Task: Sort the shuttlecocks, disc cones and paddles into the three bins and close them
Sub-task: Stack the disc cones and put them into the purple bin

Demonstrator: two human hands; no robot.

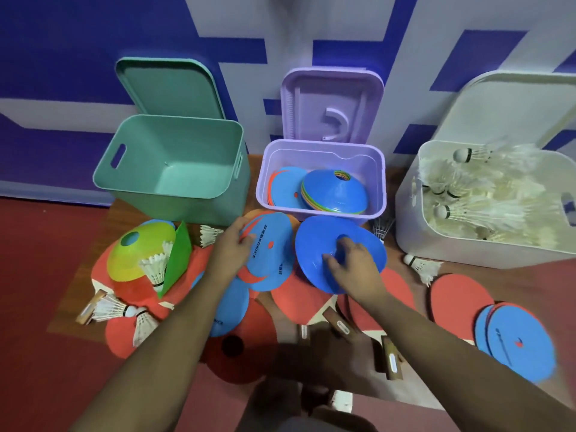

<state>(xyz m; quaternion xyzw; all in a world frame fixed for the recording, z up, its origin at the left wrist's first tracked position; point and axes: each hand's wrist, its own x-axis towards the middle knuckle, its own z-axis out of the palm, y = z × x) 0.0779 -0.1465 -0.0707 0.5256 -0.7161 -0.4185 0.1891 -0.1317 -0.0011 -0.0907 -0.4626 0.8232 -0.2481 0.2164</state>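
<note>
Blue disc cone [367,244]: it is held at the centre of the frame, tilted, just in front of the purple bin [263,188].
Right hand [352,266]: the fingers are curled over the top of the blue disc cone, near its hole, and the cone is gripped.
Left hand [232,247]: the fingers are bent around the left edge of a blue paddle [271,260], which is gripped just beside the cone.
Purple bin: it is open at the upper centre; a stack of cones [333,191] with a blue one on top is seen inside, and a blue paddle face beside it.
Green bin [174,207]: it is open at the upper left.
White bin [436,244]: it is open at the right and filled with shuttlecocks [473,210].
Lids: the green lid [168,88], purple lid [330,101] and white lid [514,110] are each leaned upright behind their own bin.
Loose things: a yellow cone [140,254], red paddles [458,300] and some shuttlecocks are spread across the lower half of the frame.
Surface: the bins and most items are placed on a brown wooden board [62,322], which is laid on a red floor [37,275].
Room: a wall [343,20] painted in blue and pale grey blocks is seen directly behind the bins.
</note>
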